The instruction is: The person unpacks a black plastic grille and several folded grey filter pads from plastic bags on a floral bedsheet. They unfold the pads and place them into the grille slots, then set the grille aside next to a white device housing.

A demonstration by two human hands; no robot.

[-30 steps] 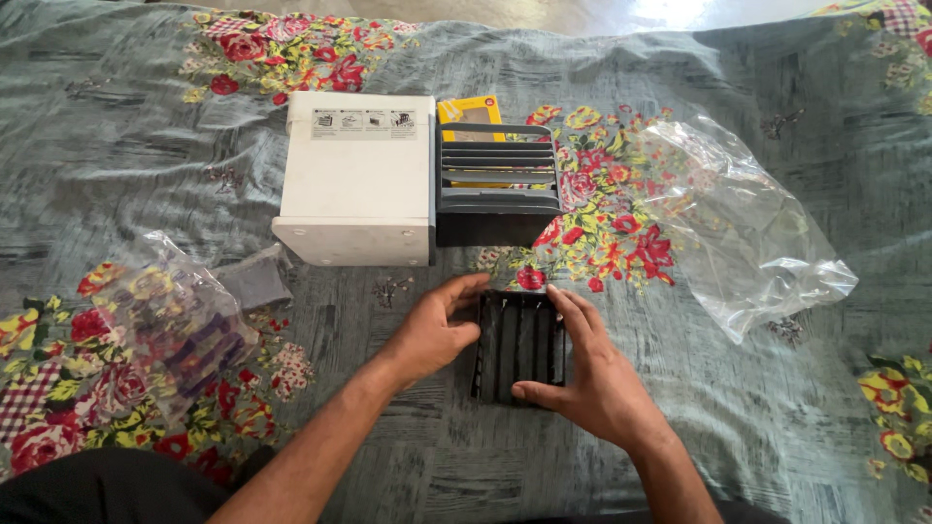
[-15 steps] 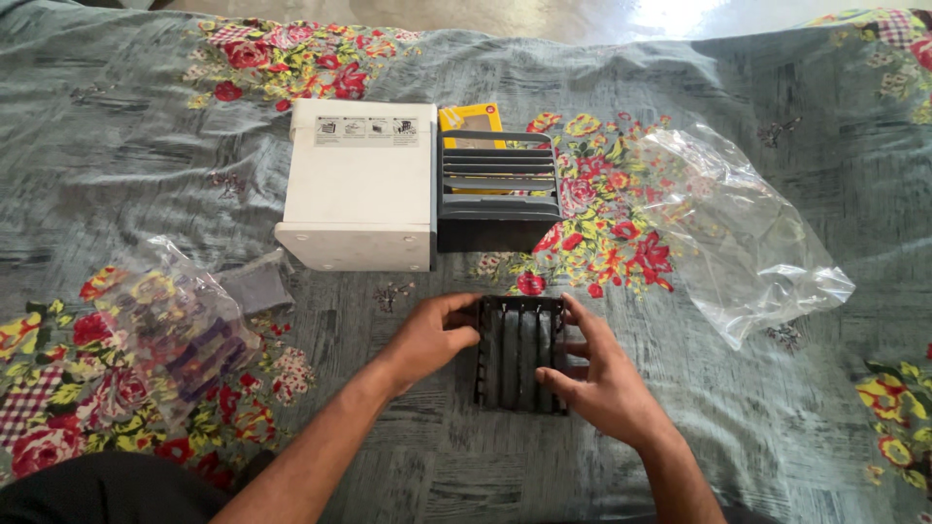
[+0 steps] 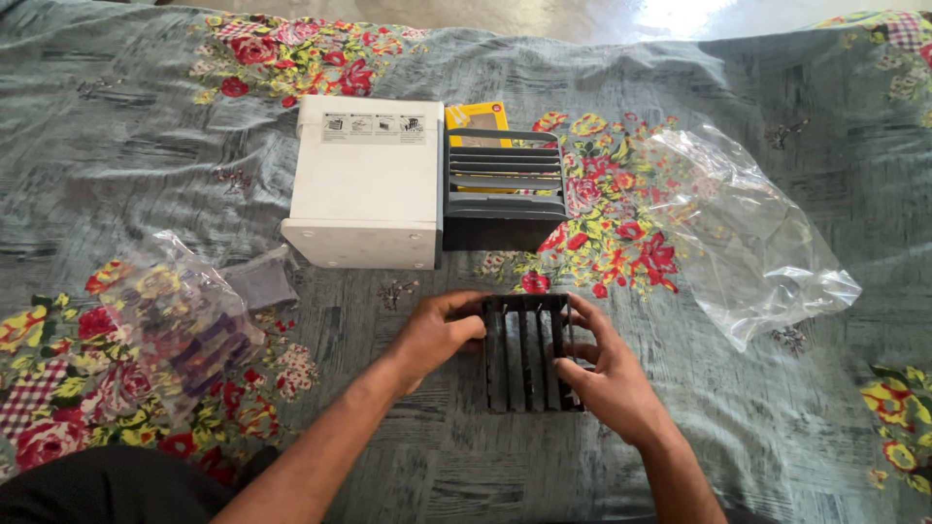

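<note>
I held the black slatted grille (image 3: pixel 527 351) flat on the floral bedspread (image 3: pixel 146 146) — my left hand (image 3: pixel 435 335) gripped its left edge. My right hand (image 3: pixel 604 374) clasped the right edge, fingers curled over the slats.

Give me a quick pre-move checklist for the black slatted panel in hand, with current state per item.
1. Left hand on the black slatted panel: ok, fingers curl over its left edge.
2. Right hand on the panel: ok, fingers rest on its right side.
3. Panel supported: ok, it lies flat on the floral bedspread.
4. Slats intact: cannot tell, too dark to judge.
5. White box unit and black louvred frame apart from the hands: ok, both sit beyond the panel.
6. Clear plastic bag out of the way: ok, off to the right, not touching the panel.
</note>
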